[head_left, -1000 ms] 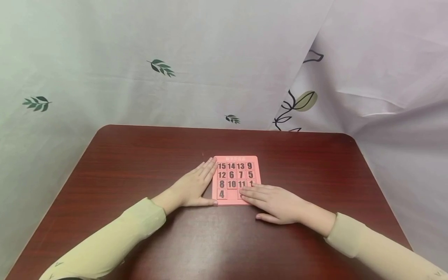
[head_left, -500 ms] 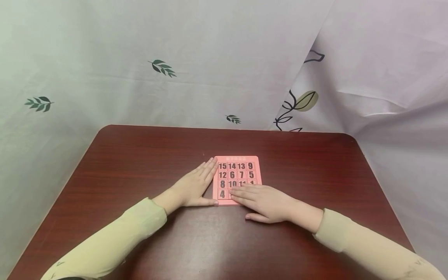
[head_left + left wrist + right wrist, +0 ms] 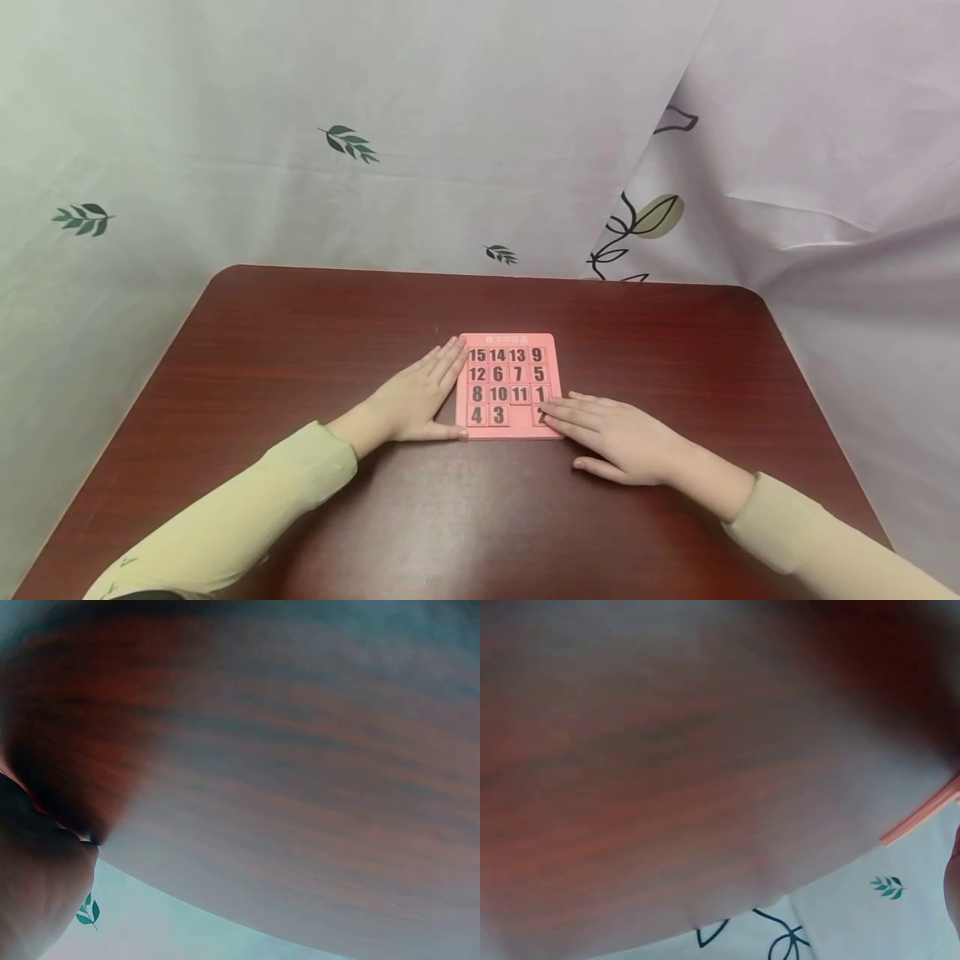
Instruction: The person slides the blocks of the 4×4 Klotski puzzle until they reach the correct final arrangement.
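Your sleeves (image 3: 810,525) reach in from the bottom corners of the frame. Right of center, your right hand (image 3: 622,437) lies with fingers straight, tips at the 2 tile (image 3: 537,415); left of center, your left hand (image 3: 412,400), fingers also extended, spans the side of the pink number board (image 3: 510,339), thumb at its lower-left corner. The board lies flat mid-frame, its bare slot beside the 2 tile. Too hard a leftward push could skew it on the smooth-looking table (image 3: 337,312); fingertips straying upward could catch the 1 tile (image 3: 540,393) and jam both. Leaf-printed cloth (image 3: 450,100) fills the upper frame.
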`<state>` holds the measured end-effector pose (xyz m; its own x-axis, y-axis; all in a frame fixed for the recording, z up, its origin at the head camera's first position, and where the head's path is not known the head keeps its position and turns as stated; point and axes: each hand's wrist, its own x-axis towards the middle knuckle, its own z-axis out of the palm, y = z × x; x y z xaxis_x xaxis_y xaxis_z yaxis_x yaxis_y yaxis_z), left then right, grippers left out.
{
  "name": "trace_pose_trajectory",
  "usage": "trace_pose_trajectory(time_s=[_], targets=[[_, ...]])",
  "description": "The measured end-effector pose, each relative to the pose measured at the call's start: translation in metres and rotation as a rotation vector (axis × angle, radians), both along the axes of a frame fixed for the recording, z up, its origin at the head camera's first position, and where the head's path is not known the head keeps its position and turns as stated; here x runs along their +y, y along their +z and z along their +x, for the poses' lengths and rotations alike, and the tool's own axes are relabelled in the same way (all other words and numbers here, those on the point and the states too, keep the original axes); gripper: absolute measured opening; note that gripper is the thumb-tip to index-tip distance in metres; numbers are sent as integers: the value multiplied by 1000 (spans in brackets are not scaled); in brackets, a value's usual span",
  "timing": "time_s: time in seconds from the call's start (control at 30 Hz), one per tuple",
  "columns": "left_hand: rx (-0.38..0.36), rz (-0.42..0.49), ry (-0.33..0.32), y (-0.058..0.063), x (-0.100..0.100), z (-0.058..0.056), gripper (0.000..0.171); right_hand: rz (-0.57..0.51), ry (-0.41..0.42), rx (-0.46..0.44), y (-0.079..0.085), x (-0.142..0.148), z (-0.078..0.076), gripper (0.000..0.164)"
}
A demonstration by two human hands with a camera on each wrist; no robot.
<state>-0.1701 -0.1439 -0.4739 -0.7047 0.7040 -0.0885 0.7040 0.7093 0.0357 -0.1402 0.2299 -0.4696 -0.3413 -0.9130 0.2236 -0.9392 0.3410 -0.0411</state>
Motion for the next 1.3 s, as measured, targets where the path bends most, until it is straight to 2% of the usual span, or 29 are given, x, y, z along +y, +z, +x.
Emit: trace_pose_trajectory(time_s=[0.17, 0.6, 1.0, 1.13, 1.3], targets=[[1, 8, -2, -1, -1, -1, 122, -2, 6, 9, -2, 1, 1, 65], [17, 17, -14, -2, 0, 0, 121, 53, 26, -1, 1, -23, -1, 69], [21, 3, -17, 0, 0, 1, 121, 51, -95, -39, 2, -5, -15, 70], [22, 5, -17, 0, 0, 1, 122, 44, -81, -36, 0, -2, -11, 70], [14, 1, -12, 0, 0, 0, 122, 2, -28, -4, -3, 1, 0, 68]])
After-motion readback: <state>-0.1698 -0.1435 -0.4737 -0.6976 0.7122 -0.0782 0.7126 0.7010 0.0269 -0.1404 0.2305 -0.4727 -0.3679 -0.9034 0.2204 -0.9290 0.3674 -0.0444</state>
